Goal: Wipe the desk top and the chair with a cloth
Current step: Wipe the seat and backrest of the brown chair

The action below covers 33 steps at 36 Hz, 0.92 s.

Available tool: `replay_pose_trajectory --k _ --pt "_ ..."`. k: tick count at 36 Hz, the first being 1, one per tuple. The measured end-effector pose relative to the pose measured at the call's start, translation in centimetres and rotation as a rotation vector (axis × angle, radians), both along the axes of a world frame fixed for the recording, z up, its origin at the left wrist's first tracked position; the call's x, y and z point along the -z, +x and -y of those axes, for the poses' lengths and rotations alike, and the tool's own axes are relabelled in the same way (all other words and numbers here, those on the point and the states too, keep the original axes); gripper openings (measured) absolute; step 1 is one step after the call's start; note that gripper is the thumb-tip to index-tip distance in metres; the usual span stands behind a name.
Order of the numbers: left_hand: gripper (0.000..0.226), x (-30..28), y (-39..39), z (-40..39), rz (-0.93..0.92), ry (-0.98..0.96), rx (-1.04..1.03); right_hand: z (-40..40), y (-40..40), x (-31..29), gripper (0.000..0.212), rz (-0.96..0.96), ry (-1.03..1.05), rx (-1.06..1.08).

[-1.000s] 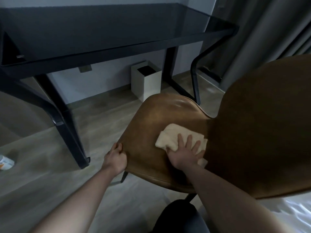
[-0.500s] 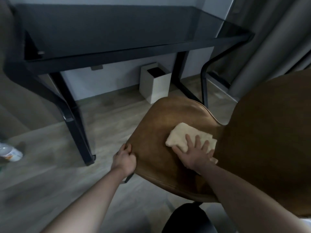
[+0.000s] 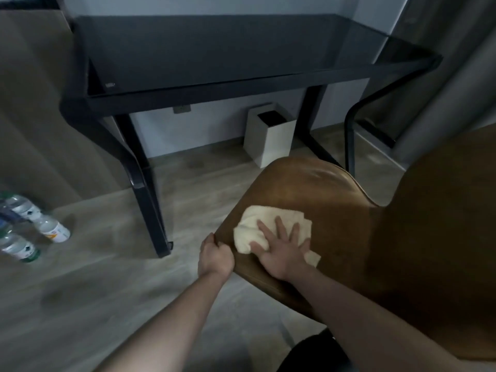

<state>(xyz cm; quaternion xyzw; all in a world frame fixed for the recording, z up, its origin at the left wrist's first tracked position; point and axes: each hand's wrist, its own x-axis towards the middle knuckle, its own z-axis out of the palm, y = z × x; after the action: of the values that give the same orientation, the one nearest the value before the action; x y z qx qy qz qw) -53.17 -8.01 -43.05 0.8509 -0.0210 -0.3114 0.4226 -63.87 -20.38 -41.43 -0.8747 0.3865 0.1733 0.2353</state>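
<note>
A brown leather chair (image 3: 316, 189) fills the lower right, its seat towards me and its tall back at the far right. A cream cloth (image 3: 257, 221) lies crumpled on the seat's left part. My right hand (image 3: 281, 245) presses flat on the cloth with fingers spread. My left hand (image 3: 214, 256) grips the seat's left edge. Behind stands the black desk with a dark glass top (image 3: 214, 49).
A white square bin (image 3: 268, 138) stands under the desk by the wall. Several plastic bottles (image 3: 29, 229) lie on the wooden floor at the left. Grey curtains (image 3: 442, 89) hang at the right. Black desk legs (image 3: 145, 189) rise left of the chair.
My right hand has slid the cloth leftwards across the seat, close to my left hand. The view has swung left, bringing the bottles into sight.
</note>
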Motion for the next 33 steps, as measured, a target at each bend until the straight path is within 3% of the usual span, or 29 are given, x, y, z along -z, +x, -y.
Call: replay_pose_trajectory --k 5,11,17,26,30,33 --pt "0.056 3.2 1.7 0.6 0.017 -0.001 0.047 2.1 6.0 1.0 0.070 -0.021 -0.075 -0.139" --pt "0.074 3.6 2.1 0.7 0.026 0.043 0.105 5.3 10.6 1.6 0.067 -0.051 -0.217 -0.188" --pt "0.064 3.6 2.2 1.2 0.040 0.110 0.154 9.1 10.1 1.5 0.068 0.026 -0.262 -0.169" --pt "0.069 1.5 1.5 1.3 0.018 0.039 0.207 15.8 -0.6 0.1 0.068 0.012 -0.298 0.188" --pt "0.078 0.8 1.9 0.5 -0.004 0.068 0.250 16.1 -5.0 -0.3 0.071 -0.056 -0.232 0.420" --pt "0.082 0.1 1.8 0.3 -0.044 0.092 0.276 14.8 -5.8 -0.8 0.070 -0.068 -0.213 0.481"
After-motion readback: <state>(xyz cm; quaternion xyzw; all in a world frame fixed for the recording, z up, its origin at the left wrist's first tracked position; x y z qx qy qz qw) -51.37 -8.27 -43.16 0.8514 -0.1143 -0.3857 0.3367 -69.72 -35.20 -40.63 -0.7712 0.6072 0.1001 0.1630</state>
